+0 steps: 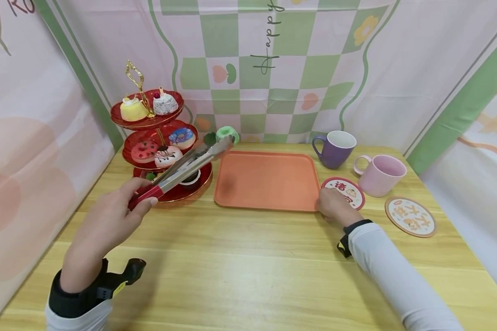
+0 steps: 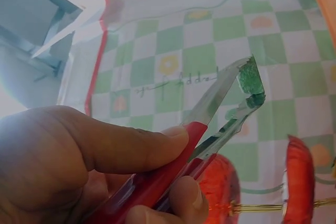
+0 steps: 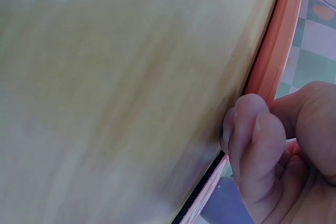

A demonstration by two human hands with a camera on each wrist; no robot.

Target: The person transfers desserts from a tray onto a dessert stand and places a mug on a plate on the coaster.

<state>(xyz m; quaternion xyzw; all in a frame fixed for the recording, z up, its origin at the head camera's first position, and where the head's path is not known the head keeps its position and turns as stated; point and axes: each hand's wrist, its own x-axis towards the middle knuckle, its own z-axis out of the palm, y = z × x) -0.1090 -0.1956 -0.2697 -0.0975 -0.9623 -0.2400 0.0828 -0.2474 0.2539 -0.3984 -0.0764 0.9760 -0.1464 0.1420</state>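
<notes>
My left hand [image 1: 109, 218] grips metal tongs [image 1: 186, 171] by their red handles, thumb on one arm and fingers on the other. Between the tong tips is a light green ring-shaped doughnut [image 1: 226, 132], raised behind the left end of an orange tray [image 1: 267, 181]; in the left wrist view the green doughnut [image 2: 250, 77] shows only in part. At the tray's near right corner, my right hand [image 1: 337, 207] pinches the rim with curled fingers. Beside that hand lies a round red-edged coaster [image 1: 358, 198], partly covered by it.
A three-tier red stand [image 1: 147, 123] with toy cakes and doughnuts rises at the left, close to the tongs. To the right are a purple mug [image 1: 336, 149], a pink mug [image 1: 381, 175] and a second round coaster [image 1: 411, 217]. A checked cloth [image 1: 252, 41] hangs behind the table.
</notes>
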